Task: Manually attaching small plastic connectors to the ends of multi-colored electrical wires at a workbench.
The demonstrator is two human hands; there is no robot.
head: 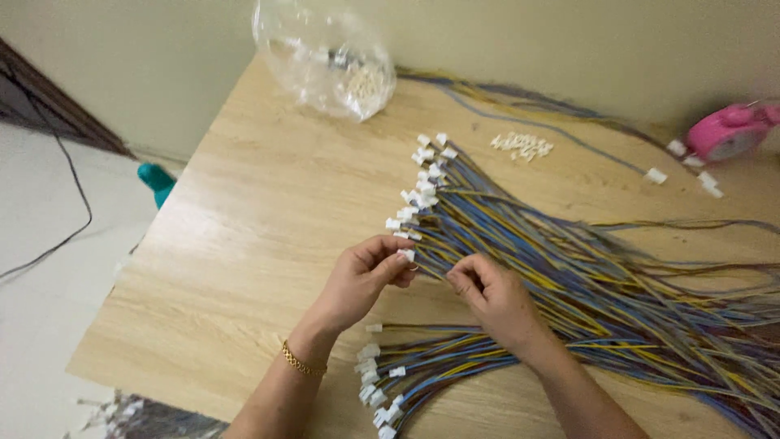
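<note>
Wooden table (260,244) fills most of the view, light grain, sitting at an angle against a pale wall.

Big fan of wire harnesses (617,284) on it: blue, yellow and grey leads, spread from the right edge toward table centre, each ending in a small white connector. Connector ends line up in a ragged column above the hands.

Second, smaller harness bundle (439,366) lies below the hands, its white plugs clustered near the front edge, apart from the big fan.

Clear plastic bag (325,57) at the far edge, crumpled, with a heap of small white parts inside.

Pink rounded object (727,130) at far right, near the wall; blurred, can't tell what it is. Teal object (156,180) pokes out beyond the table's left edge, on the floor side.

Left hand (366,272): thumb and fingers pinched closed on a white connector (405,254) at the lower end of the connector column. Gold bracelet (302,362) on that wrist.

Right hand (491,297): fingers curled, pinching the wires just beside that connector, resting on the big fan. Hands are close, nearly touching.

Small pile of loose white housings (522,145) sits on bare wood, well apart from the hands, between bag and pink object.
</note>
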